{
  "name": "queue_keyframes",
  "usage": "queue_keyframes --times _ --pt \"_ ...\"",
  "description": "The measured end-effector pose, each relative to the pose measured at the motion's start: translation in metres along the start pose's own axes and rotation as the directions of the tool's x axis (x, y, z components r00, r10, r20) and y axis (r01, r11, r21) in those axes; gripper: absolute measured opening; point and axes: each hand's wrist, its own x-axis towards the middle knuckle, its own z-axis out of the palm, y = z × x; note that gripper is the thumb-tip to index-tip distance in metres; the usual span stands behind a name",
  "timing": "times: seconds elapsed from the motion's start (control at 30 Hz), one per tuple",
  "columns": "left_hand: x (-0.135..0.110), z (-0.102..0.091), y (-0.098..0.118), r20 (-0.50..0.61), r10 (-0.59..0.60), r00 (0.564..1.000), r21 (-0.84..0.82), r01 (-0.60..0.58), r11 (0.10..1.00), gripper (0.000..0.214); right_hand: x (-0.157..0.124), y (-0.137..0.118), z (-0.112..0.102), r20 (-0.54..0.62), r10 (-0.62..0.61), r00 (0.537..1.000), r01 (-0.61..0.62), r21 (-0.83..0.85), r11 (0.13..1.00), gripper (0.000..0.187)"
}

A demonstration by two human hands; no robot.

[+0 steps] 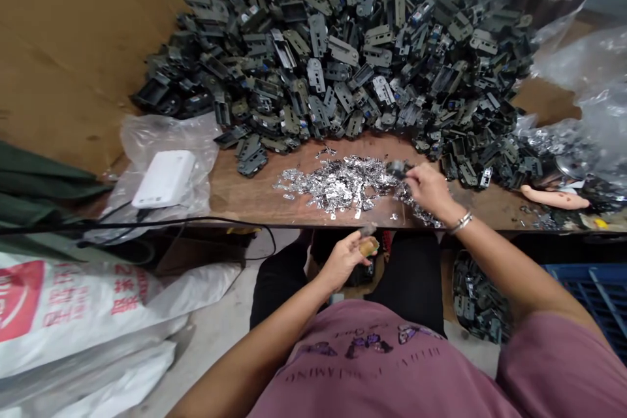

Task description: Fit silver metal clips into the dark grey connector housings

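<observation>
My right hand (432,191), with a silver bracelet at the wrist, pinches a small dark part (398,169) over the right side of a pile of shiny metal pieces (337,184). Motion smears that part. In front of the table edge, above my lap, my left hand (343,260) is closed on a small greyish piece (367,230). A yellowish-brown patch (368,247) shows at its fingers; whether it is a finger covering or part of what is held, I cannot tell.
A large heap of dark grey housings (337,52) fills the back of the wooden table (245,199). At left lie a white box (165,178) and a black cable (235,222). A doll-like arm (556,198) lies right. Below stand a container of dark parts (480,304) and a blue crate (588,294).
</observation>
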Motion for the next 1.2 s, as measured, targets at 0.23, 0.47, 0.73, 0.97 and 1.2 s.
queue_keyframes --times 0.23,0.47,0.73,0.97,1.2 --pt "0.004 0.01 0.012 -0.203 -0.033 0.979 -0.174 -0.003 0.985 0.055 -0.074 -0.055 0.01 0.094 -0.238 0.967 0.152 0.538 0.829 0.02" --pt "0.0 0.005 0.015 -0.255 0.016 0.967 -0.021 -0.022 1.0 0.049 -0.048 -0.002 0.035 0.278 -0.007 0.961 -0.035 0.147 0.988 0.005" --pt "-0.005 0.003 0.014 -0.2 0.29 0.936 0.297 -0.224 0.928 0.033 -0.064 -0.054 0.013 0.244 -0.095 0.965 -0.08 0.62 0.781 0.009" --pt "-0.013 -0.002 0.012 -0.028 0.356 0.934 0.342 -0.326 0.882 0.039 -0.068 -0.062 -0.011 0.389 -0.219 0.895 -0.068 0.603 0.794 0.013" --pt "-0.022 -0.01 0.012 -0.106 0.275 0.956 0.326 -0.228 0.918 0.04 -0.091 -0.072 0.002 0.003 -0.431 0.902 0.364 0.531 0.765 0.022"
